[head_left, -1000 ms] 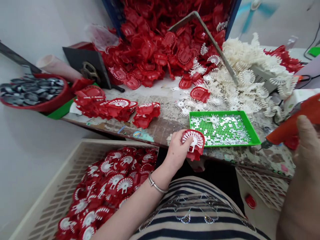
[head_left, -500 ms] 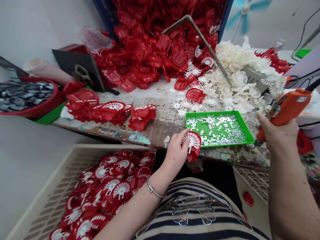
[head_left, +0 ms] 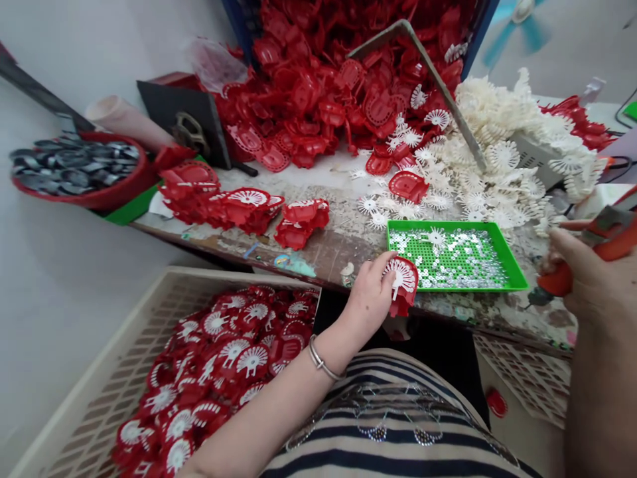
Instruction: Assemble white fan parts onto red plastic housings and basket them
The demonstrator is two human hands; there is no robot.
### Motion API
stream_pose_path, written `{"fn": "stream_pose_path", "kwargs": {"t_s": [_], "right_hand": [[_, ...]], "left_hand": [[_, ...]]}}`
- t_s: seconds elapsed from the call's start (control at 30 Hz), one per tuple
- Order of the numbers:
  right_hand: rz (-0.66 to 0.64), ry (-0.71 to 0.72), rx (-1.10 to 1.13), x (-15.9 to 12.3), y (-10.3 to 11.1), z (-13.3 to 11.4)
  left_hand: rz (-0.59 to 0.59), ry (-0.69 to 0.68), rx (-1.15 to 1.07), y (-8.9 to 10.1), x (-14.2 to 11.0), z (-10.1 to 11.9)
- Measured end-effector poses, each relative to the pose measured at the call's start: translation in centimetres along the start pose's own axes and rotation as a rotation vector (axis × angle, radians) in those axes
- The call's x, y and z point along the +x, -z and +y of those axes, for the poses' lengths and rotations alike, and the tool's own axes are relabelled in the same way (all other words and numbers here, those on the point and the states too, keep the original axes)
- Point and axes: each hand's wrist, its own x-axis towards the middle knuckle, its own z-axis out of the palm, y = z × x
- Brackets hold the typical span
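Note:
My left hand (head_left: 369, 295) grips a red plastic part (head_left: 402, 306) at the table's front edge, thumb pressed on it. Set into that part is a white, fan-shaped plastic piece (head_left: 402, 276). My right hand (head_left: 592, 279) is wrapped round an orange electric screwdriver (head_left: 556, 281), blurred and partly cut off by the right edge of the view. The screwdriver's tip points down and left, right of a green tray (head_left: 517, 282). Many small silvery washer-like pieces (head_left: 480, 269) and one white toothed piece (head_left: 436, 239) lie in the tray.
Behind are heaps of loose red parts (head_left: 303, 99) and white pieces (head_left: 502, 156), with a bent metal bar (head_left: 438, 79) over them. Stacked red parts (head_left: 302, 222) line the table's left side. A cream crate (head_left: 94, 392) of assembled parts stands below left; a red basin (head_left: 79, 199) holds grey pieces.
The whole view has shifted, so the scene sits further right. My right hand and the screwdriver have moved right, partly out of view. My left hand still holds the red part.

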Motion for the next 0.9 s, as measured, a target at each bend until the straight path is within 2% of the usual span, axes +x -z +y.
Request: {"fn": "stream_pose_path", "kwargs": {"t_s": [0.13,0.23,0.33,0.53,0.9], "right_hand": [[-0.120,0.031,0.246,-1.0,-1.9,-2.5],[-0.192,0.078,0.324,-0.9,-3.8,-2.9],[-0.231,0.073,0.346,-0.4,-5.4,-2.2],[-0.257,0.049,0.338,-0.2,-7.2,0.0],[-0.257,0.114,0.311,0.2,-8.1,1.2]], "left_hand": [[0.050,-0.048,0.023,-0.5,0.0,-0.6],[0.089,-0.123,0.026,-0.8,0.0,-1.0],[0.059,-0.175,0.020,-0.8,0.0,-1.1],[0.029,-0.187,0.020,-0.5,0.0,-0.9],[0.016,-0.194,0.041,-0.4,0.0,-1.2]]}}
